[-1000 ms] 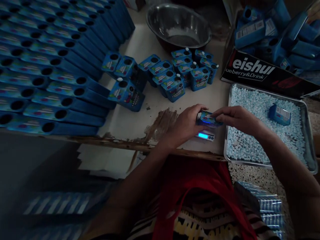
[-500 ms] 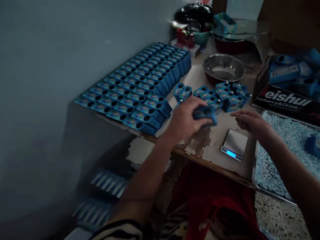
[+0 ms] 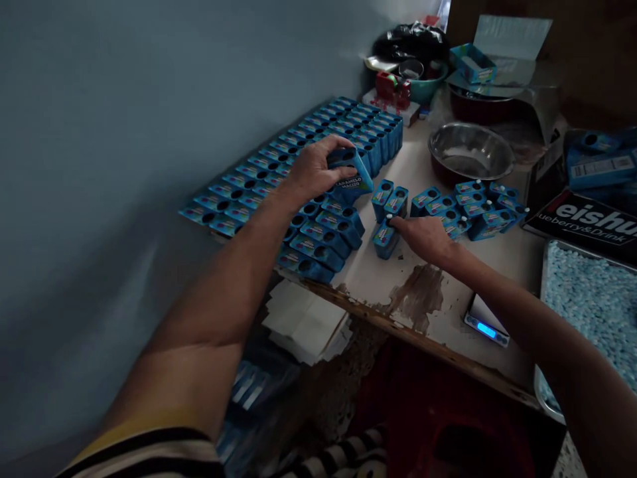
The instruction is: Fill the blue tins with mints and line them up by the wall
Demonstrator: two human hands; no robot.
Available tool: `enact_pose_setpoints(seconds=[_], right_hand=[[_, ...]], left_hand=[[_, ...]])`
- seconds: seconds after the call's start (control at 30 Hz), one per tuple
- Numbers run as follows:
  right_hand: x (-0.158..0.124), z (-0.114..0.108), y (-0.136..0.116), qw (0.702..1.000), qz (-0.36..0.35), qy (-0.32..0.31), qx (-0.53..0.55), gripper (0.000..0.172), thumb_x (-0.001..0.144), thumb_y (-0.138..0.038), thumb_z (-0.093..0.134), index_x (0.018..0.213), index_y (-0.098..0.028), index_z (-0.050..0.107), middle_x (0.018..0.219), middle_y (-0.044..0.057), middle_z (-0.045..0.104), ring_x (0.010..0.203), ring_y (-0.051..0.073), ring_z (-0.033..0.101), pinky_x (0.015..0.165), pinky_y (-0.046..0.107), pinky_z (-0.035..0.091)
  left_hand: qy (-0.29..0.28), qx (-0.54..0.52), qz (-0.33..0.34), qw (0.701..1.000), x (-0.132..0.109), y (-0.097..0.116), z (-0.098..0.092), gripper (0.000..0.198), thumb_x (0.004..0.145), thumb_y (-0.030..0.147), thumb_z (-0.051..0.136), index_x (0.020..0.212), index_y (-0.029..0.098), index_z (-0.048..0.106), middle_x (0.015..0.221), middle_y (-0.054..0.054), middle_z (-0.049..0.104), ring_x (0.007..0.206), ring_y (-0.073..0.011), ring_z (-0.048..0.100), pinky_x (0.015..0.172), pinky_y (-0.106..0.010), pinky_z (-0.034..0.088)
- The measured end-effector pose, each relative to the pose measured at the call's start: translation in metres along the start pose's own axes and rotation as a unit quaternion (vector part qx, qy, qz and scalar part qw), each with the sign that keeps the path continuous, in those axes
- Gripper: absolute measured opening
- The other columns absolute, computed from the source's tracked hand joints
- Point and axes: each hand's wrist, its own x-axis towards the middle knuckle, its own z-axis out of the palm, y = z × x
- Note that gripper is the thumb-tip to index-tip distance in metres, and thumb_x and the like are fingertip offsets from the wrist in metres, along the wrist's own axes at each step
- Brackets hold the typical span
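My left hand (image 3: 318,164) is closed around a small blue candy box (image 3: 354,180), held tilted over the rows of like boxes. The box has a dark round hole in its top and the words "CARAMELO MACIZO" on its side. My right hand (image 3: 425,238) reaches to a standing blue box (image 3: 386,240), its fingertips pinched at a small white candy (image 3: 389,217) on that box's top. Just behind stand two more boxes (image 3: 391,198). A loose group of boxes (image 3: 460,206), several with white pieces on top, stands to the right.
Packed rows of boxes (image 3: 239,189) line the wall. A lit digital scale (image 3: 488,328) lies partly under my right forearm, beside a metal tray (image 3: 540,372) of pale blue candies. A steel bowl (image 3: 470,149) and a black carton (image 3: 587,216) stand behind. Papers (image 3: 303,318) lie below the table edge.
My left hand has carried its box left and up, over the packed rows. My right hand has moved left from above the scale to the single standing box. The view has shifted.
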Motion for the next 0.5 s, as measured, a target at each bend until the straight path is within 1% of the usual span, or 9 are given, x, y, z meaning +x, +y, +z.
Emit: enact_pose_setpoints(seconds=[0.07,0.13,0.2,0.27,0.3,0.37,0.43,0.5], right_hand=[[-0.001,0.001,0.002,1.000,-0.015,-0.001,-0.004,0.046,0.114,-0.014,0.040,0.149,-0.024,0.068,0.121,0.015,0.084,0.101,0.029,0.079,0.069,0.034,0.037],[-0.005,0.002,0.003,1.000,-0.030,-0.001,0.003,0.040,0.114,-0.015,0.042,0.139,-0.024,0.073,0.123,0.015,0.084,0.104,0.028,0.078,0.068,0.034,0.035],[-0.014,0.003,0.004,0.999,-0.030,-0.008,0.015,0.037,0.114,-0.017,0.044,0.132,-0.024,0.076,0.123,0.013,0.084,0.104,0.027,0.077,0.067,0.034,0.032],[-0.030,0.003,0.004,1.000,-0.008,-0.013,0.026,0.035,0.115,-0.020,0.045,0.129,-0.023,0.077,0.122,0.012,0.085,0.102,0.026,0.077,0.066,0.035,0.030],[-0.040,0.002,0.004,0.999,0.007,-0.010,0.033,0.035,0.115,-0.023,0.045,0.128,-0.023,0.078,0.121,0.011,0.085,0.100,0.026,0.077,0.066,0.035,0.030],[-0.067,0.000,0.004,0.998,0.043,0.003,0.049,0.034,0.116,-0.027,0.047,0.128,-0.023,0.078,0.118,0.011,0.086,0.097,0.026,0.078,0.067,0.034,0.032],[-0.100,-0.003,0.006,0.994,0.084,0.024,0.064,0.032,0.115,-0.030,0.051,0.125,-0.022,0.079,0.114,0.011,0.087,0.094,0.026,0.078,0.068,0.034,0.034],[-0.135,-0.005,0.010,0.988,0.132,0.050,0.069,0.028,0.113,-0.032,0.055,0.121,-0.023,0.081,0.110,0.010,0.088,0.092,0.027,0.080,0.068,0.034,0.035]], left_hand=[[-0.029,0.014,0.001,0.999,-0.005,-0.008,-0.001,0.036,0.101,0.043,0.081,0.132,0.028,0.069,0.125,0.014,0.073,0.122,-0.0138,0.062,0.123,-0.038,0.049],[-0.057,0.032,-0.011,0.998,-0.006,-0.015,0.000,0.043,0.096,0.049,0.085,0.129,0.027,0.071,0.122,0.011,0.075,0.115,-0.0167,0.061,0.121,-0.040,0.049],[-0.083,0.035,-0.020,0.996,-0.007,-0.021,0.002,0.046,0.091,0.053,0.089,0.125,0.026,0.073,0.119,0.009,0.076,0.114,-0.0197,0.060,0.123,-0.041,0.047],[-0.117,0.043,-0.013,0.992,-0.006,-0.025,0.003,0.046,0.091,0.053,0.090,0.123,0.024,0.074,0.119,0.006,0.077,0.118,-0.0216,0.060,0.128,-0.042,0.043],[-0.137,0.057,-0.006,0.989,-0.006,-0.027,0.004,0.045,0.092,0.051,0.088,0.124,0.023,0.075,0.120,0.005,0.077,0.119,-0.0219,0.060,0.129,-0.042,0.042],[-0.191,0.110,0.010,0.975,-0.005,-0.029,0.004,0.043,0.097,0.044,0.081,0.131,0.019,0.073,0.126,0.001,0.077,0.122,-0.0217,0.061,0.128,-0.041,0.043],[-0.241,0.163,0.027,0.956,-0.004,-0.030,0.004,0.045,0.101,0.036,0.070,0.141,0.016,0.069,0.137,-0.003,0.075,0.127,-0.0221,0.061,0.127,-0.041,0.044],[-0.272,0.198,0.036,0.941,-0.005,-0.031,0.006,0.049,0.101,0.035,0.063,0.146,0.016,0.067,0.146,-0.007,0.072,0.134,-0.0253,0.062,0.128,-0.042,0.042]])
